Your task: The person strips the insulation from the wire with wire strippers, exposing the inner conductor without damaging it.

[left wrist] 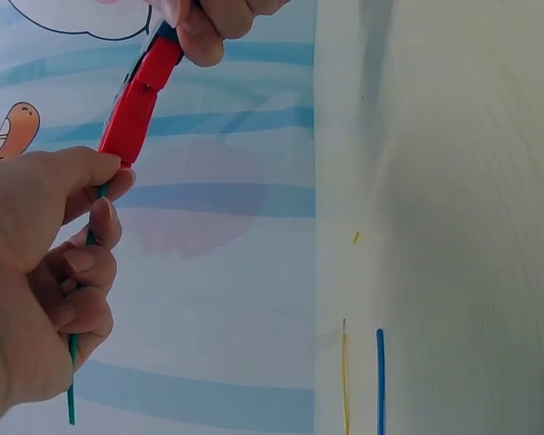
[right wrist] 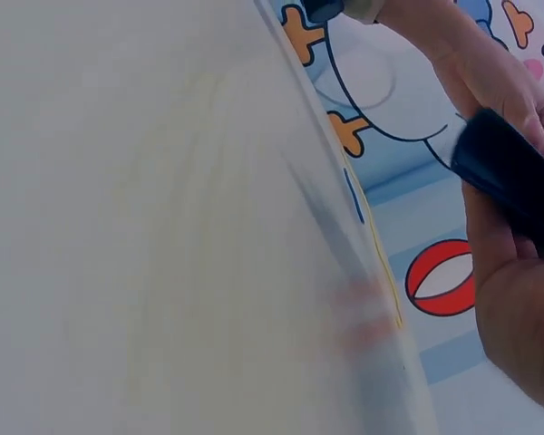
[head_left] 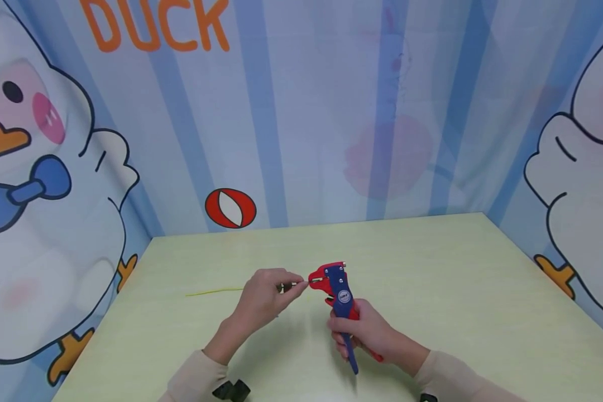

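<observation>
My left hand (head_left: 268, 296) pinches a thin green wire (left wrist: 72, 390) between thumb and forefinger, and the wire runs down along the curled fingers in the left wrist view. The wire's upper end meets the red nose of a wire stripper (head_left: 343, 296); whether it sits inside the jaws is hidden by the fingertips. My right hand (head_left: 362, 332) grips the stripper's blue and red handles, holding the tool upright above the table. In the right wrist view the dark end of a handle (right wrist: 503, 172) sticks out of that hand.
On the pale table (head_left: 457, 279) lies a yellow wire (left wrist: 345, 381) with a bared tip, and a blue wire (left wrist: 381, 381) beside it. A tiny yellow scrap (left wrist: 355, 237) is near them. A printed curtain (head_left: 311, 111) stands behind the table.
</observation>
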`<act>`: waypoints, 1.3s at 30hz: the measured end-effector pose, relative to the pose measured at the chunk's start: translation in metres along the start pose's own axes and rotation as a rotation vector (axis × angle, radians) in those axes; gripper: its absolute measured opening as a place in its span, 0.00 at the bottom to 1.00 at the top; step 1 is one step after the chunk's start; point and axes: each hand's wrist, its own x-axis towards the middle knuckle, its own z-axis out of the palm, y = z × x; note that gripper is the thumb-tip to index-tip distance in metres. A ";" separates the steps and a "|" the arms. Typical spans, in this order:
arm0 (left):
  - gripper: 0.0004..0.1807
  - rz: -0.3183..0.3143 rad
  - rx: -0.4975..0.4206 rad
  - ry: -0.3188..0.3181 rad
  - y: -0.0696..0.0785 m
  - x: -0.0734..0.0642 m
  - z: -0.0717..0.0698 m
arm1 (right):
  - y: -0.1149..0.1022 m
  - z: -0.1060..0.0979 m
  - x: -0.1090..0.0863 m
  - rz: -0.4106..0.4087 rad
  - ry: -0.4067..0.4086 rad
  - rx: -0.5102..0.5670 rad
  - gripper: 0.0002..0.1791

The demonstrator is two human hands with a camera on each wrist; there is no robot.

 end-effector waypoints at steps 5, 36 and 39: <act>0.07 -0.011 0.035 -0.015 -0.002 0.000 0.003 | 0.001 0.002 0.002 0.039 0.096 -0.015 0.10; 0.05 -0.237 0.124 -0.191 -0.092 -0.004 0.005 | -0.001 -0.003 0.001 0.004 -0.004 0.115 0.10; 0.05 -0.239 0.171 -0.218 -0.087 -0.002 0.006 | -0.002 -0.004 0.001 0.005 -0.009 0.107 0.09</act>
